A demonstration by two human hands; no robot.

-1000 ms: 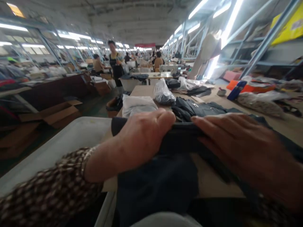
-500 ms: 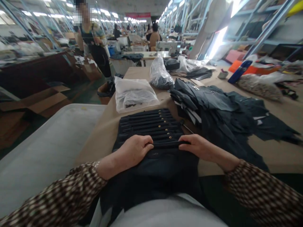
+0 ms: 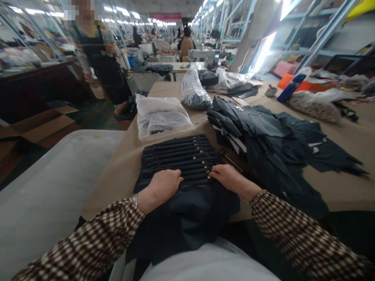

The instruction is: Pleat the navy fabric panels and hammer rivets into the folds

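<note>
Overlapping dark fabric pieces [image 3: 175,153], each showing a band edge and a small gold-coloured fitting, lie in a row of steps on the table. The nearest dark fabric piece [image 3: 190,210] hangs over the table's front edge and bears a small oval label. My left hand [image 3: 161,188] is closed, thumb and fingers pinching this piece's upper edge left of the label. At the right end of the same edge, my right hand [image 3: 230,178] pinches it too, close beside a gold fitting [image 3: 208,177]. The fingertips partly hide the cloth between them.
A heap of dark cut fabric [image 3: 263,128] spreads to the right, with a thin tool [image 3: 233,160] beside it. Behind the row lie a white plastic bag [image 3: 162,115] and a clear bag [image 3: 195,91]. A large white bin [image 3: 58,171] stands left. A person [image 3: 102,58] stands beyond.
Both hands have moved slightly left, the right one further in toward the left. The nearest piece now lies lower against the row, uncovering another gold fitting. The standing person has come closer.
</note>
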